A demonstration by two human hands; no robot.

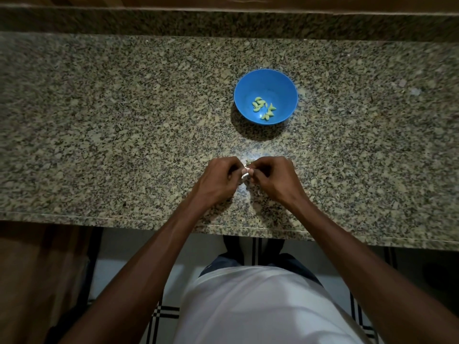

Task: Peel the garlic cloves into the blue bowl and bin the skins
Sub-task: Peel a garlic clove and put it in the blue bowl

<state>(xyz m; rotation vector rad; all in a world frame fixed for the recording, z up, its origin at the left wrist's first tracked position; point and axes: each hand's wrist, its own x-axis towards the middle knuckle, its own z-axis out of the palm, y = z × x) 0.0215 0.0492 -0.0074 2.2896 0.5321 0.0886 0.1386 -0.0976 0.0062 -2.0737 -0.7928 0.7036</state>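
Note:
A blue bowl (pixel 265 78) stands on the granite counter, right of centre, with several pale peeled garlic cloves (pixel 263 108) lying in its bottom. Nearer to me, my left hand (pixel 219 178) and my right hand (pixel 273 178) meet fingertip to fingertip above the counter. Both pinch one small whitish garlic clove (pixel 246 173) between them; most of it is hidden by my fingers. A bit of skin (pixel 249 162) pokes up just behind the fingers.
The speckled granite counter (pixel 124 132) runs the full width, with its front edge (pixel 149 224) close to my body and a raised back ledge (pixel 223 23) behind. Tiled floor shows below the edge. No bin is in view.

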